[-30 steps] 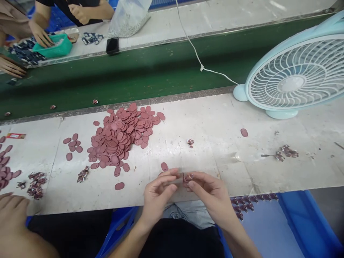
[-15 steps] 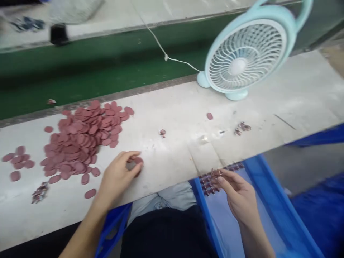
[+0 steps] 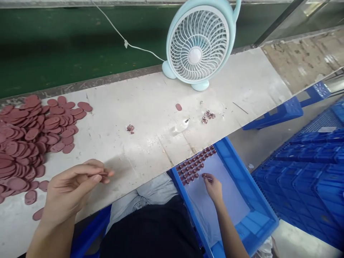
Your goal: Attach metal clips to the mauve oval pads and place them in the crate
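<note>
My left hand (image 3: pixel 75 188) is above the table, thumb and fingers closed on a reddish oval disc, mostly hidden by the fingers. To its left spreads a heap of similar reddish oval discs (image 3: pixel 32 136). Down in the blue tray (image 3: pixel 228 150), my right hand (image 3: pixel 214 188) pinches a small dark brown piece (image 3: pixel 204 175) with a shiny bit on it. Rows of small dark brown pieces (image 3: pixel 192 166) with shiny parts stand at the tray's far end, just beyond my right fingertips. White sheet (image 3: pixel 231 200) lines the tray bottom.
A light blue fan (image 3: pixel 195 55) stands at the table's back edge, its white cord (image 3: pixel 113 25) running up left. Small brown-and-silver bits (image 3: pixel 208 116), a loose disc (image 3: pixel 178 107) and a thin stick (image 3: pixel 240 108) lie on the table (image 3: pixel 145 96). Stacked blue crates (image 3: pixel 303 172) stand at right.
My right hand has moved from the table's front edge down into the tray. My left hand keeps the disc, now lifted and turned. The camera view has swung to the right.
</note>
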`<control>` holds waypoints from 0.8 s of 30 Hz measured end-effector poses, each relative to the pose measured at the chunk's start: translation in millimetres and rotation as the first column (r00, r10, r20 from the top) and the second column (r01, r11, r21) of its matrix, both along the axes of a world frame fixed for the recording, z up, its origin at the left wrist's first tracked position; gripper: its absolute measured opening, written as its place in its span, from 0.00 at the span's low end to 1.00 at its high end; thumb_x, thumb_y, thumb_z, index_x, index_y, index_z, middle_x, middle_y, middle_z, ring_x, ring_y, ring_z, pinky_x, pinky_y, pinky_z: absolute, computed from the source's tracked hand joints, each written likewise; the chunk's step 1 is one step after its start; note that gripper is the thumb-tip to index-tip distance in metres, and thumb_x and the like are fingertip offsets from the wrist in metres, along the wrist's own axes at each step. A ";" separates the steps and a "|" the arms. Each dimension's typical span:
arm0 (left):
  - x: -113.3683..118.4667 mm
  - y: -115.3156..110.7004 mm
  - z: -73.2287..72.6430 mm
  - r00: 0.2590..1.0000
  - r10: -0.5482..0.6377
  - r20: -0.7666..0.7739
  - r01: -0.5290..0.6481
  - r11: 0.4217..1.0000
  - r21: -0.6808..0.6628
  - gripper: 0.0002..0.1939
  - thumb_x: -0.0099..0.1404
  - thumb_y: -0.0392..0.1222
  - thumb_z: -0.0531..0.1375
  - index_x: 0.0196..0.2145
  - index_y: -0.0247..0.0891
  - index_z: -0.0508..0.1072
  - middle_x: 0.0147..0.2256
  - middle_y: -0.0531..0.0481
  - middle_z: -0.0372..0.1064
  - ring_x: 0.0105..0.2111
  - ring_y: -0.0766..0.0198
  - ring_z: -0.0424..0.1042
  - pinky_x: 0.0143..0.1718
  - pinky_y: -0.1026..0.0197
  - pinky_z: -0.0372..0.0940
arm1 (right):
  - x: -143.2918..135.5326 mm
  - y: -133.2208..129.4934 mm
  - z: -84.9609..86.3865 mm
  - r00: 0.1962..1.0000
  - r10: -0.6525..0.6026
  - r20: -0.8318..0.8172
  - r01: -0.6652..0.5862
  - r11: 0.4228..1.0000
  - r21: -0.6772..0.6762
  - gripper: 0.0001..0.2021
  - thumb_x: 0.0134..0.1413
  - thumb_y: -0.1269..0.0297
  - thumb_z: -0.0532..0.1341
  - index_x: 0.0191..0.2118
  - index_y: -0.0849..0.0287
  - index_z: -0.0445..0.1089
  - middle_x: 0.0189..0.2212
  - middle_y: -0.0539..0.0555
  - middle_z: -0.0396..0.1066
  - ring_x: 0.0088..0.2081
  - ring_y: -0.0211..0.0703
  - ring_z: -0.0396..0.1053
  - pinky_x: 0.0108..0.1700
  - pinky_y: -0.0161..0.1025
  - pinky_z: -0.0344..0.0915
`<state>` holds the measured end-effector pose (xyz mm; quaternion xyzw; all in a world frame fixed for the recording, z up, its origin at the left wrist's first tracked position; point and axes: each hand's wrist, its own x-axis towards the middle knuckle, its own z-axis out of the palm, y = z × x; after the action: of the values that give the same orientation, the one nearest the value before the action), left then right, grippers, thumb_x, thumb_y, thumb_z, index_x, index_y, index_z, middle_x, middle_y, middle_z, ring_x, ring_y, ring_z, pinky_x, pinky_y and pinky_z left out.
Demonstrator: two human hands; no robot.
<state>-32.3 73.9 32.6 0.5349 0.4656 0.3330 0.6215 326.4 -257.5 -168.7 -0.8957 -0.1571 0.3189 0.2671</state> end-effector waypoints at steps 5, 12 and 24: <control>-0.4 -2.8 -3.4 0.993 0.085 0.086 -0.082 0.996 -0.030 0.08 0.53 0.38 0.72 0.33 0.47 0.83 0.26 0.55 0.74 0.29 0.63 0.73 0.31 0.54 0.71 | -6.3 0.1 -26.2 0.992 0.078 0.095 -0.066 0.990 -0.121 0.14 0.66 0.57 0.62 0.52 0.60 0.71 0.49 0.57 0.73 0.48 0.48 0.74 0.50 0.51 0.72; 6.3 -4.5 -9.2 0.960 0.163 0.228 -0.156 0.987 -0.048 0.10 0.52 0.32 0.72 0.32 0.42 0.80 0.25 0.52 0.74 0.27 0.63 0.69 0.22 0.63 0.66 | -7.7 2.9 -37.4 0.977 0.123 0.175 -0.088 0.977 -0.195 0.15 0.66 0.57 0.62 0.53 0.60 0.71 0.50 0.57 0.73 0.48 0.48 0.74 0.50 0.52 0.72; 1.9 -2.3 -11.5 0.911 0.280 0.303 -0.203 0.944 -0.262 0.15 0.50 0.28 0.71 0.32 0.47 0.80 0.22 0.58 0.63 0.20 0.72 0.62 0.18 0.70 0.64 | -12.6 15.8 -24.8 0.990 0.041 0.138 -0.020 0.988 -0.153 0.14 0.66 0.58 0.63 0.51 0.60 0.71 0.50 0.57 0.73 0.48 0.48 0.73 0.50 0.52 0.72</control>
<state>-30.4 71.6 21.1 0.3345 0.4502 0.4391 0.7019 313.7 -241.7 -193.4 -0.9311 -0.1645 0.2700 0.1816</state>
